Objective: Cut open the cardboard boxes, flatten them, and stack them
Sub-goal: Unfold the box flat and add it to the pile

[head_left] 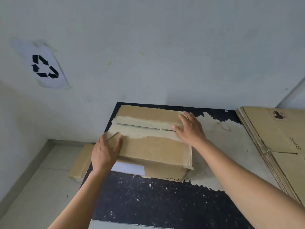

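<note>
A brown cardboard box (156,149) stands on the dark table (148,204), its top flaps covered by wide pale tape. A slit runs along the middle seam (140,127). My left hand (105,151) is at the box's left end, thumb and fingers curled round a raised corner of the near flap. At the right end of the seam my right hand (189,128) lies flat on the top, fingers straight and spread. On the box's front side are a white label (130,168) and a printed logo.
A stack of flattened cardboard boxes (280,146) lies on the table's right side. Another flat piece of cardboard (80,162) rests on the floor left of the table. A wall with a recycling sign (44,66) rises right behind the table.
</note>
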